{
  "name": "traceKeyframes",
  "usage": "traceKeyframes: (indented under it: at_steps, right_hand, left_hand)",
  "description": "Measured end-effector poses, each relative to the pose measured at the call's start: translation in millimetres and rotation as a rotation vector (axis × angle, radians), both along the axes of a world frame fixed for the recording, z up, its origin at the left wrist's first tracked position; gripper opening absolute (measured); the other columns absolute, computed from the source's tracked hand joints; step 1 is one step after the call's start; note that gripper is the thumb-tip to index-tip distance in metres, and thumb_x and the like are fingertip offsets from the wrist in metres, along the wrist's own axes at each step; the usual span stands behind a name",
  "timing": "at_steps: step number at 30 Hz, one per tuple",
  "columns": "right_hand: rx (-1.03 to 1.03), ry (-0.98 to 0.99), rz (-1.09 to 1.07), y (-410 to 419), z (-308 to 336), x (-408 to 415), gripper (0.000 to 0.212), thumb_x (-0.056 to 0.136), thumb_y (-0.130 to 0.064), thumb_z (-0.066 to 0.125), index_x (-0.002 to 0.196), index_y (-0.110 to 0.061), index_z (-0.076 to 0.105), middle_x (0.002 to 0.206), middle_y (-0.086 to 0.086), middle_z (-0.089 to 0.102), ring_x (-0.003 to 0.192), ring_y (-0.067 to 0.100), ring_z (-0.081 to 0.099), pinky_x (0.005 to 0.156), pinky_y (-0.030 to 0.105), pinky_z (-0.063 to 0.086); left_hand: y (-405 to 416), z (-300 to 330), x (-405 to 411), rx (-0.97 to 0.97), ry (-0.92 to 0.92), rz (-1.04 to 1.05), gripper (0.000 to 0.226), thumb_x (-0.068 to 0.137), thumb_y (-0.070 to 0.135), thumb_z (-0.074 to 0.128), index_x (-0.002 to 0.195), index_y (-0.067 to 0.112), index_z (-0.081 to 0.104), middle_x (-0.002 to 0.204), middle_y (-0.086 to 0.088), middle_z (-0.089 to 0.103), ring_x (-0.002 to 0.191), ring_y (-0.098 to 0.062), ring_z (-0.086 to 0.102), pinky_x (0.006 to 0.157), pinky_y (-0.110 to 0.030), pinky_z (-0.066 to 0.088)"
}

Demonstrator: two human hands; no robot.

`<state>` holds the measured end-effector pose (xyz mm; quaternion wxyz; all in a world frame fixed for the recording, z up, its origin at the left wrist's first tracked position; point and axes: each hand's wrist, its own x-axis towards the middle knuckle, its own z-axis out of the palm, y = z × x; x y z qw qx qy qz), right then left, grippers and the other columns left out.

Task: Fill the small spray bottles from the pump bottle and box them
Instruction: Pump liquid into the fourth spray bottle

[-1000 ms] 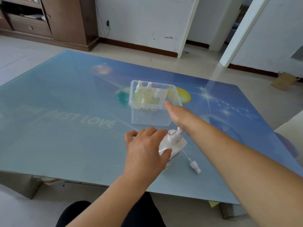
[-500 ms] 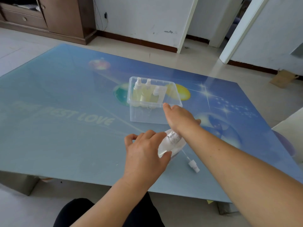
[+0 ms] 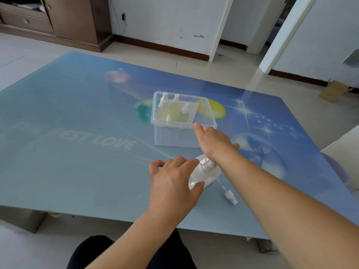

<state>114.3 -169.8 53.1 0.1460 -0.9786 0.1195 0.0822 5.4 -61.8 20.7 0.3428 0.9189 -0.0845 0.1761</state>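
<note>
On the low glass table [image 3: 68, 152], printed blue with coloured spheres, starbursts and pale lettering, everything sits toward the near middle. A clear plastic box [image 3: 175, 136] stands a little past the hands, and three small spray bottles [image 3: 171, 111] of pale yellow liquid stand upright together in its far left corner, white spray tops up. Nearer the front edge is the pump bottle [image 3: 206, 171], clear with a white pump head, largely covered by both hands. The left hand [image 3: 172, 185] holds its side: the thumb presses the lower body and the fingers curl over the far side. The right hand [image 3: 211, 142] reaches across above the pump head, index finger stretched toward the near rim of the box; its other fingers are turned away from the camera, so I cannot tell whether they grip anything, though the wrist seems to lie over the pump. A loose white spray top [image 3: 230, 198] with its thin dip tube lies flat on the glass just right of the pump bottle, under the right forearm.
</note>
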Motion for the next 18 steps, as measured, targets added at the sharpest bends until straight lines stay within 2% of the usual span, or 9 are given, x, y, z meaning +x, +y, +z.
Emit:
traceKeyframes:
  at_steps: [5, 10, 18]
  right_hand:
    - [-0.01, -0.07, 0.074, 0.9, 3.6, -3.2, 0.064, 0.094, -0.061, 0.01, 0.135, -0.027, 0.045, 0.142, 0.003, 0.043, 0.135, 0.029, 0.03, 0.109, 0.063, 0.006]
    - [-0.052, -0.053, 0.16, -0.3, 8.4, -0.9, 0.065, 0.091, -0.067, 0.007, 0.148, -0.039, 0.018, 0.159, -0.004, 0.007, 0.147, 0.023, -0.002, 0.109, 0.063, -0.007]
    - [0.015, -0.009, 0.115, -3.1, -0.2, -1.6, 0.066, 0.091, -0.068, 0.008, 0.15, -0.038, 0.011, 0.16, -0.004, 0.002, 0.147, 0.025, -0.004, 0.11, 0.063, -0.005]
  left_hand:
    - [1.2, 2.7, -2.3, 0.002, -0.002, -0.002, 0.025, 0.057, 0.029, 0.067, 0.081, 0.022, 0.066, 0.067, 0.009, 0.056, 0.055, -0.016, 0.054, 0.076, -0.035, 0.031]
    - [-0.4, 7.7, -3.0, -0.009, -0.031, 0.001, 0.024, 0.057, 0.029, 0.067, 0.08, 0.022, 0.066, 0.066, 0.009, 0.056, 0.055, -0.015, 0.053, 0.075, -0.035, 0.032]
    - [-2.6, 1.9, -1.9, 0.013, 0.0, 0.004, 0.025, 0.056, 0.028, 0.067, 0.081, 0.021, 0.067, 0.066, 0.008, 0.056, 0.054, -0.016, 0.053, 0.075, -0.035, 0.03]
